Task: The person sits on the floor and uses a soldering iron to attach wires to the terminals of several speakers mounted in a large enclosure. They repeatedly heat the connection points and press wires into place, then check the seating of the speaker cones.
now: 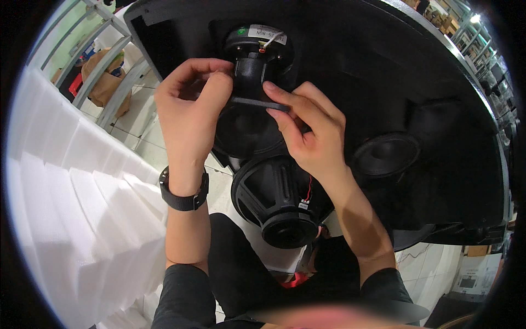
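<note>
A black horn driver (253,41) with a round magnet back, a white label and a short pale wire stands upright at the table's near edge. Across its lower side runs a narrow dark grey strip (255,102); whether it is a foam strip or the horn's flange edge, I cannot tell. My right hand (313,118) pinches the strip's right end between thumb and fingers. Beside the driver's neck, my left hand (194,93) is closed, thumb against forefinger; what it grips is hidden. Below the hands stands a large black cone speaker (276,200) with a red wire at its terminal.
A big black table (356,71) with a curved-looking far edge spreads ahead and right, with a round black speaker (388,154) on it. White foam sheets (93,219) are stacked at left. Metal racking (98,71) with brown bags stands behind them. A white carton (475,277) is at lower right.
</note>
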